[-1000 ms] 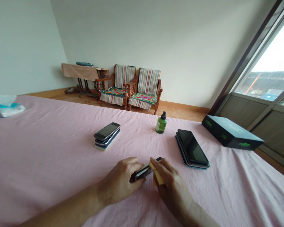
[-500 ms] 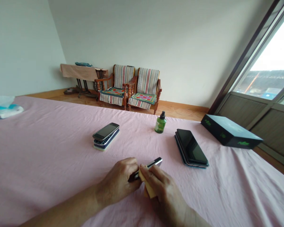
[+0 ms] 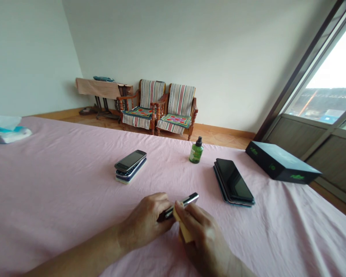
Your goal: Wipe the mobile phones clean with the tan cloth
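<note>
My left hand (image 3: 148, 221) grips one end of a dark mobile phone (image 3: 192, 198) with a silvery edge, tilted on its side above the pink cloth. In my right hand (image 3: 202, 231) is a folded yellow cloth (image 3: 186, 232), pinched under the thumb and pressed to the phone's edge. My fingers cover much of the phone's near half. Beyond the left hand lies a stack of phones (image 3: 131, 161), a grey touchscreen one on top. Past the right hand is a stack of larger dark smartphones (image 3: 233, 181).
A green spray bottle (image 3: 196, 151) stands upright between the stacks, towards the far edge of the pink-covered table (image 3: 75, 184). At the right edge sits a black box (image 3: 279, 163); at the far left, a tissue pack (image 3: 8, 134). Two wooden chairs (image 3: 177, 109) stand beyond.
My right hand with the yellow cloth has slid slightly right along the phone's edge. The left hand keeps its hold. The whole view has shifted a little.
</note>
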`<state>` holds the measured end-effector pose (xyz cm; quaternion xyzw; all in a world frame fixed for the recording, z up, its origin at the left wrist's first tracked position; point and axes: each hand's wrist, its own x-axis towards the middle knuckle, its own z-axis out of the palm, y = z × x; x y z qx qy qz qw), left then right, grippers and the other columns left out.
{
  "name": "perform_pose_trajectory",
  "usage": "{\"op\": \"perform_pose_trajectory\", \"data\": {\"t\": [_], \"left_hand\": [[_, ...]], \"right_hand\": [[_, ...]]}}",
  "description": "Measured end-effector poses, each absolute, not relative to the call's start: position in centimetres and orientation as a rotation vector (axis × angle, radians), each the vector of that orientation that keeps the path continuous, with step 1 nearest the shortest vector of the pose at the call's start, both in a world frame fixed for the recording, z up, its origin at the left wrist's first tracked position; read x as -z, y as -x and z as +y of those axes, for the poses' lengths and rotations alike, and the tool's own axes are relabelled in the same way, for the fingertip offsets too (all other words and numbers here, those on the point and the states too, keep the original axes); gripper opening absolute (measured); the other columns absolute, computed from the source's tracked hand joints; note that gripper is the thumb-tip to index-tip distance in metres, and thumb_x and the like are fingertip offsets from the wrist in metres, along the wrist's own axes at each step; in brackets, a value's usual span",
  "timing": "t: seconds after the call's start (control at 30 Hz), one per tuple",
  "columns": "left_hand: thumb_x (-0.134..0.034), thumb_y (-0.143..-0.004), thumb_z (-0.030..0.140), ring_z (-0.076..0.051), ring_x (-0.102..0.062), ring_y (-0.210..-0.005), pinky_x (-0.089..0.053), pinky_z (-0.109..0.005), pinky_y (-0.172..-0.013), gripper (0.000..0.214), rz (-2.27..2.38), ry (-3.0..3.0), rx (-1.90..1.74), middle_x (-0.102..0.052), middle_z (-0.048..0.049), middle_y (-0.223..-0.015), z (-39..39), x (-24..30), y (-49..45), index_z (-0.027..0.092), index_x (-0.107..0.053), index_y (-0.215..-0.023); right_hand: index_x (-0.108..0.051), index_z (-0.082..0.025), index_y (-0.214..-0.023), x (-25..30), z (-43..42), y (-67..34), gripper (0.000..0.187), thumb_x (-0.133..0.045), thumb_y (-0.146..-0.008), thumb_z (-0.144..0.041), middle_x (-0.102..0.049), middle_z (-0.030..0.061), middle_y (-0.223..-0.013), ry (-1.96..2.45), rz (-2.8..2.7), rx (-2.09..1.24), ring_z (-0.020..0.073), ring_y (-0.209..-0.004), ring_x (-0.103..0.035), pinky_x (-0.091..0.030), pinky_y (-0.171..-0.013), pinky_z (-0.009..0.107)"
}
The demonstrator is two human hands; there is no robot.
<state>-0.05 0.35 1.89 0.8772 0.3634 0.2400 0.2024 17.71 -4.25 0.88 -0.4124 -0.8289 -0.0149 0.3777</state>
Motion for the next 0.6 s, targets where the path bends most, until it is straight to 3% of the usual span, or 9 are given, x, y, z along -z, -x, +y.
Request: {"op": "perform_pose_trajectory", "data": {"t": [0.13,0.4,0.6], "left_hand": [[-0.057,-0.086,0.019,-0.013,-0.050,-0.064,-0.035,-0.023,-0.058,0.021,1.010,-2.463,-0.650,-0.050,0.0016,-0.067,0.2,-2.0,0.1,0.016,-0.052,-0.066],[-0.057,-0.085,0.012,-0.013,-0.051,-0.068,-0.036,-0.023,-0.061,0.016,1.023,-2.486,-0.606,-0.051,0.0014,-0.070,0.3,-2.1,0.2,0.017,-0.054,-0.070],[-0.056,-0.086,0.014,-0.013,-0.050,-0.067,-0.035,-0.022,-0.059,0.021,1.004,-2.496,-0.617,-0.051,0.0018,-0.069,0.3,-2.2,0.1,0.017,-0.049,-0.067]], "right_hand": [[-0.065,-0.010,-0.106,-1.4,-4.2,-18.2,0.038,-0.040,-0.079,-0.003,-0.064,0.0101,-0.076,1.121,-2.083,0.108,0.0202,-0.065,-0.062,-0.054,-0.059,0.031],[-0.062,-0.011,-0.112,-1.2,-3.2,-20.2,0.040,-0.042,-0.078,-0.004,-0.063,0.0079,-0.076,1.303,-2.006,0.038,0.0187,-0.064,-0.060,-0.049,-0.058,0.029],[-0.062,-0.016,-0.099,-1.2,-3.4,-19.7,0.032,-0.042,-0.077,-0.003,-0.062,0.0050,-0.074,1.278,-1.973,0.000,0.0182,-0.065,-0.060,-0.048,-0.061,0.028]]}}
